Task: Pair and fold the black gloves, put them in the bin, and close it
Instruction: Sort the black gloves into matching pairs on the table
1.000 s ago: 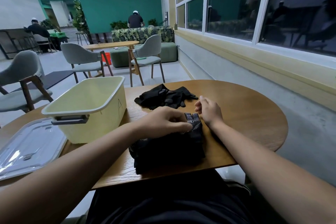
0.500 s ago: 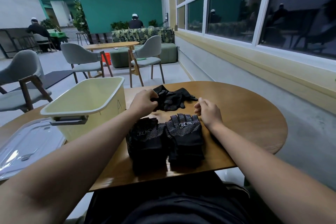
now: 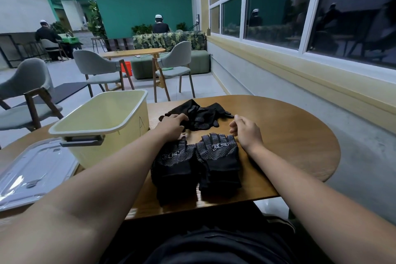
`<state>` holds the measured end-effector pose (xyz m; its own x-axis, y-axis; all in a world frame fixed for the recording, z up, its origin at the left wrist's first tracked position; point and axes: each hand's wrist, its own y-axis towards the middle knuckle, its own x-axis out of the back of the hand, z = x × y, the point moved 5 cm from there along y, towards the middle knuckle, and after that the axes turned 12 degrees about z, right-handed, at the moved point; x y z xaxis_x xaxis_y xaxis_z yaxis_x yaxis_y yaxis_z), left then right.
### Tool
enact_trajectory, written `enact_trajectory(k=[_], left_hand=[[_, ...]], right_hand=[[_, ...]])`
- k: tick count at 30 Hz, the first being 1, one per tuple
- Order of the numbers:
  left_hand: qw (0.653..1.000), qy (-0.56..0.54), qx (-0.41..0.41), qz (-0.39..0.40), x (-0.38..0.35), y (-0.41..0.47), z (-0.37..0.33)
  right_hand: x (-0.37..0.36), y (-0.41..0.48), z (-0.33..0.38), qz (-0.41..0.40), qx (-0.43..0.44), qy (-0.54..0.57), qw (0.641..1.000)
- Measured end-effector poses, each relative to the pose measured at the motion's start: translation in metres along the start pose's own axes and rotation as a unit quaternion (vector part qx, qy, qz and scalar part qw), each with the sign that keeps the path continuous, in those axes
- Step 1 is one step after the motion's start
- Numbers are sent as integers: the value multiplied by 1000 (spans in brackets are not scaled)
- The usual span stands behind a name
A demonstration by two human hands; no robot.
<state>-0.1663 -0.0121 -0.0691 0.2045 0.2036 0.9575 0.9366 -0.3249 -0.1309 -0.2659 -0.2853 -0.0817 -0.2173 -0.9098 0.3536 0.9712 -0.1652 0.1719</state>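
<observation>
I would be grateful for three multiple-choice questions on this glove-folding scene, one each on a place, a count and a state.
1. Where is the clear plastic lid relative to the pale yellow plastic bin?
A) on top of it
B) inside it
C) on the table to its left

2. How many folded stacks of black dotted gloves lie at the near edge of the round wooden table?
A) one
B) two
C) four

3. What is the left hand doing?
A) gripping the loose black gloves
B) holding the lid
C) resting in the bin

Answers:
1. C, the lid lies flat beside the open bin.
2. B, two stacks sit side by side.
3. A, its fingers curl on the far pile.
</observation>
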Motion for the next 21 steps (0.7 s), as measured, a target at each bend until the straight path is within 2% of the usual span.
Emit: enact_trajectory(k=[8, 16, 21], left_hand=[[997, -56, 0, -61, 9, -1, 5], [962, -137, -12, -237, 55, -24, -1], [947, -168, -20, -271, 92, -38, -18]], right_hand=[[0, 0, 0, 0, -7, 8, 1000], [0, 0, 0, -2, -5, 5, 1000], [1, 0, 0, -1, -8, 19, 1000]])
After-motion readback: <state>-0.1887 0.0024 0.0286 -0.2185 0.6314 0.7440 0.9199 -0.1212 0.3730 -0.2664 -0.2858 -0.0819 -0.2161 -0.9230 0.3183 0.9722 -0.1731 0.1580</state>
